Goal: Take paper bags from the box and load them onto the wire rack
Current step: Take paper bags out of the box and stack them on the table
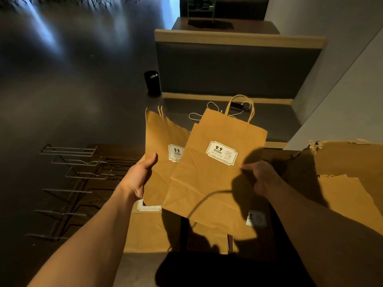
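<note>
Centrally, two flat paper bags are held up above the bench (99, 148). The front bag (209, 179), its twisted handle and white label facing the camera, is pinched at its right edge by the right hand (260, 177), fingers curled round the paper. The rear bag (159, 146) lies partly behind the front bag, to its left; the left hand (141, 175) holds its left edge, thumb on the face and fingers out of view behind, so the grip is closed on the paper. Below the front bag, further flat bags (149, 230) lie stacked on the bench, partly covered by the front bag's shadow. Right of the front bag stands the torn cardboard box (342, 162), flaps open. Well to the left of the front bag lies the wire rack (70, 183), its prongs bare, with the left forearm crossing between it and the bags. Beyond the front bag, a padded seat (238, 69) carries a white cable (199, 116) and a small dark device (238, 105); a black cylindrical bin (153, 82) stands on the floor left of the seat.
</note>
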### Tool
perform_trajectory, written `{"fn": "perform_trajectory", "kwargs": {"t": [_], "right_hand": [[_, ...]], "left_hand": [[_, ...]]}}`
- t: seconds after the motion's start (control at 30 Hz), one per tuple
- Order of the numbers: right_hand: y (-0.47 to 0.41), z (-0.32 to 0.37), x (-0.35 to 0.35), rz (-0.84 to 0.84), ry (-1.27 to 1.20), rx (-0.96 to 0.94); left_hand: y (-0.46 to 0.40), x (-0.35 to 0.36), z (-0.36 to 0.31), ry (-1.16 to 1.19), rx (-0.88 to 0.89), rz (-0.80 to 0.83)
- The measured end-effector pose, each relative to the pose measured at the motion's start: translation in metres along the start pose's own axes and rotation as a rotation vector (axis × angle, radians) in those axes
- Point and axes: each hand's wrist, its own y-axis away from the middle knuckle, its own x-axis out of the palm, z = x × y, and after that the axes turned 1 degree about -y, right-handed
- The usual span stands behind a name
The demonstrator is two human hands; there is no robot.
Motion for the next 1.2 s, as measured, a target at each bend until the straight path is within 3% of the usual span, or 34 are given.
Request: {"fn": "perform_trajectory", "kwargs": {"t": [0.2, 0.37, 0.5, 0.63, 0.8, 1.03, 1.2], "right_hand": [[0.004, 0.002, 0.02, 0.17, 0.083, -0.078], [0.004, -0.002, 0.035, 0.164, 0.263, -0.136], [0.006, -0.014, 0.035, 0.325, 0.177, 0.095], [0.006, -0.011, 0.051, 0.368, 0.081, -0.055], [0.01, -0.03, 0.103, 0.339, 0.088, -0.182], [0.005, -0.088, 0.137, 0.353, 0.322, -0.123], [0.008, -0.109, 0.149, 0.285, 0.48, -0.156]], "left_hand": [[0.007, 0.013, 0.005, -0.135, -0.17, 0.076], [0.002, 0.001, 0.011, -0.282, -0.06, 0.203], [0.007, -0.012, 0.012, -0.184, -0.023, 0.144], [0.007, -0.027, 0.0, -0.36, 0.052, 0.058], [0.012, -0.057, 0.001, -0.526, 0.221, -0.231], [0.037, -0.092, 0.041, -0.525, 0.27, -0.366], [0.028, -0.112, 0.066, -0.439, 0.212, -0.449]]}}
